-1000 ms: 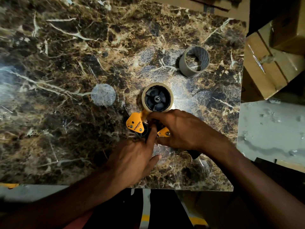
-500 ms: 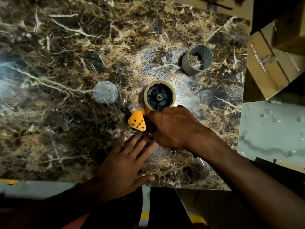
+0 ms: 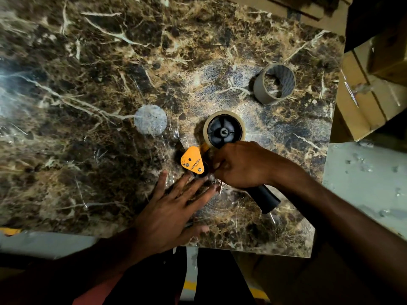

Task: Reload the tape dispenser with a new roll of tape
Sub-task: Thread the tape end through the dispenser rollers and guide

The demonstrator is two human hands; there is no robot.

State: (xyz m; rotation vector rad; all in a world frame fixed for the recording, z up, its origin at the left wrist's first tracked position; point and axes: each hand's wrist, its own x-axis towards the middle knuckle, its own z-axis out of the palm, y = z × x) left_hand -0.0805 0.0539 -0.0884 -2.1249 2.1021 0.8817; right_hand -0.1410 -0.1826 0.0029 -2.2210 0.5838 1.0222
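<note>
The tape dispenser (image 3: 191, 161), yellow-framed with a black handle, lies on its side on the marble table (image 3: 92, 89). A roll of clear tape (image 3: 224, 130) sits on its black hub. My right hand (image 3: 244, 165) is closed over the dispenser's frame just below the roll, hiding the middle of the tool. My left hand (image 3: 174, 208) lies flat with fingers spread on the table, fingertips touching a stretch of clear tape by the dispenser's front roller. An empty cardboard tape core (image 3: 274, 83) stands at the back right.
A pale round disc (image 3: 150, 119) lies left of the roll. Cardboard boxes (image 3: 370, 93) stand past the table's right edge. The table's near edge runs just under my left wrist; grey floor shows to the right.
My left hand has let go of the dispenser's front, opened, and settled flat on the table. My right hand has stayed on the frame.
</note>
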